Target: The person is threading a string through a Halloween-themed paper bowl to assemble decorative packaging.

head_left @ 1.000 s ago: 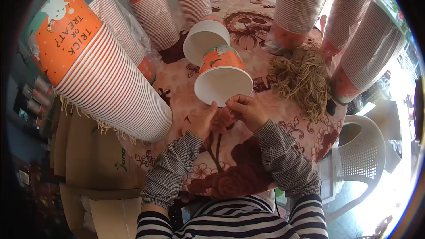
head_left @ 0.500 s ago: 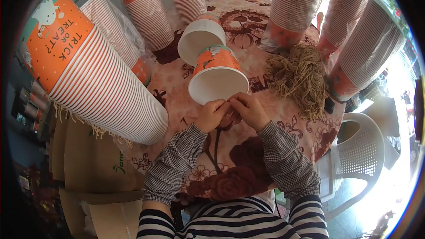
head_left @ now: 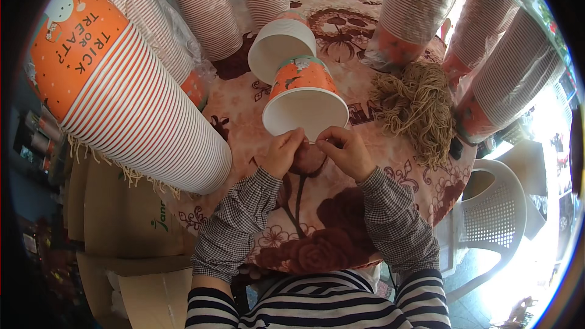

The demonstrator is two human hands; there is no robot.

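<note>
An orange and green paper bucket (head_left: pixel 304 108) lies on its side in front of me, its white mouth facing me. My left hand (head_left: pixel 282 153) and my right hand (head_left: pixel 350 153) meet at the lower edge of that mouth. Both are closed in a pinch, fingertips a small gap apart. What they pinch is too small to make out, and whether they touch the rim I cannot tell. Just behind lies a second paper bucket (head_left: pixel 281 50), also on its side. A tangled bundle of tan string (head_left: pixel 420 113) rests on the table to the right.
A tall leaning stack of nested buckets (head_left: pixel 146 106) stands close on my left, with string ends hanging beneath it. Plastic-wrapped stacks (head_left: pixel 414 9) stand at the back and right. The round table has a flowered cloth (head_left: pixel 329 256). Cardboard boxes (head_left: pixel 128 207) sit lower left, a white chair (head_left: pixel 496 219) lower right.
My hands have drawn slightly apart, opening a small gap between the fingertips. The front bucket appears a little farther right. The whole view has shifted slightly.
</note>
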